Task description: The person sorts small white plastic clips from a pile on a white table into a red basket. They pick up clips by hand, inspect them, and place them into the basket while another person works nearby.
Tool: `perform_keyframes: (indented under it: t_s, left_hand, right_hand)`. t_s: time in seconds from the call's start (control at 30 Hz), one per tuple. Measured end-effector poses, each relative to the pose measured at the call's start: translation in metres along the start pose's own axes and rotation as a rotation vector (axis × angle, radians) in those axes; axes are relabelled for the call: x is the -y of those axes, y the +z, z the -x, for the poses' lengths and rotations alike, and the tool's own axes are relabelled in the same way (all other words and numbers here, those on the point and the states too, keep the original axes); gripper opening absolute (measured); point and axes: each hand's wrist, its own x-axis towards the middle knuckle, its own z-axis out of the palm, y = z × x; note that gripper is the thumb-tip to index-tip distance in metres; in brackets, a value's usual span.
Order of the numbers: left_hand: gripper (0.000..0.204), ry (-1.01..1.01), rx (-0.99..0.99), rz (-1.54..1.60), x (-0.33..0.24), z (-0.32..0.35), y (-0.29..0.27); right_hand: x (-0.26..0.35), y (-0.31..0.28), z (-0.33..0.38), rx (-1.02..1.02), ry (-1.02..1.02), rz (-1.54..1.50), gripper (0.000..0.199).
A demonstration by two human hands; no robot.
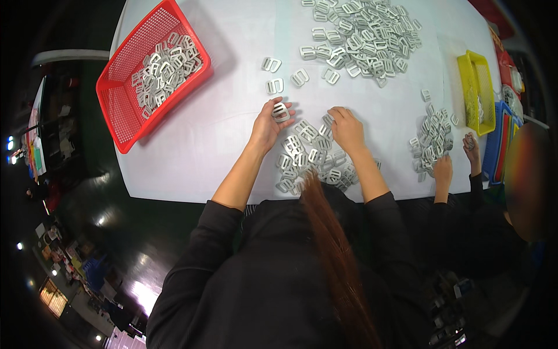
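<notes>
My left hand (pixel 268 124) holds a silver-grey metal slide buckle (pixel 281 112) between thumb and fingers, palm turned partly up, above the white table. At the far edge of the near pile, my right hand (pixel 347 129) has its fingers curled down around another slide buckle (pixel 327 120), which they partly cover. Between my forearms lies that pile of loose slide buckles (pixel 300 160), some of it hidden by my head and hair. A few single buckles (pixel 274 86) lie flat just beyond my left hand.
A red plastic basket (pixel 109 119) with many buckles stands tilted at the left. A large buckle heap (pixel 378 38) covers the far middle. On the right, a co-worker's hands (pixel 443 171) work at a smaller pile (pixel 431 136), beside a yellow basket (pixel 489 119) and blue tray (pixel 499 139).
</notes>
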Motion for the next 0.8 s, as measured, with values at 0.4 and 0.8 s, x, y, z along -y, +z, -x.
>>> perform_keyframes:
  t_s: [0.4,0.8]
  left_hand:
    - [0.038,-0.004,-0.025,-0.014,0.011,0.01,-0.003]
    - [0.03,0.109,0.026,0.023,0.011,0.002,0.023]
  right_hand:
    - [-0.016,0.008,0.011,-0.036,-0.345,0.177,0.035]
    - [0.079,0.035,-0.042,-0.096,0.474,-0.865,0.015]
